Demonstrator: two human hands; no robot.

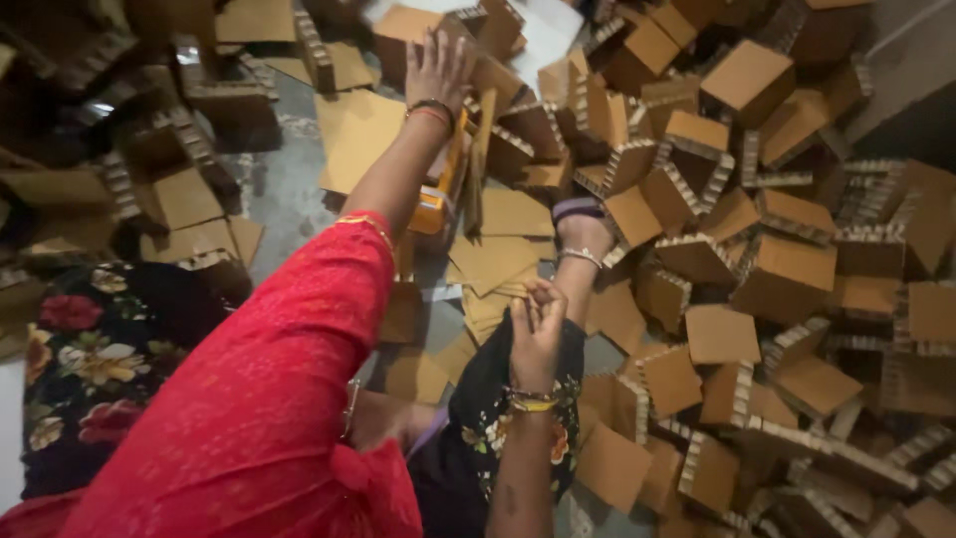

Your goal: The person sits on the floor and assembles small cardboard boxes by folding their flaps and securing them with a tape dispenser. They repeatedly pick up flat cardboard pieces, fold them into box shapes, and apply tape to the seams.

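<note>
L hand (438, 68) open, fingers spread, touching honeycomb cardboard blocks (498, 40) beyond the orange tape dispenser (433, 204). R hand (536, 334) loosely curled, empty, resting on knee nr dispenser.

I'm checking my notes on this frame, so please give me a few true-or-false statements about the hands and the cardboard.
1. The left hand reaches far forward over the cardboard blocks. True.
2. The right hand grips a pair of scissors. False: no tool shows in it; it rests near the knee.
3. The left arm wears a red sleeve. True.
4. The cardboard blocks are stacked in neat rows. False: they lie in a loose heap.
5. Both wrists are bare. False: each wears bangles.
</note>
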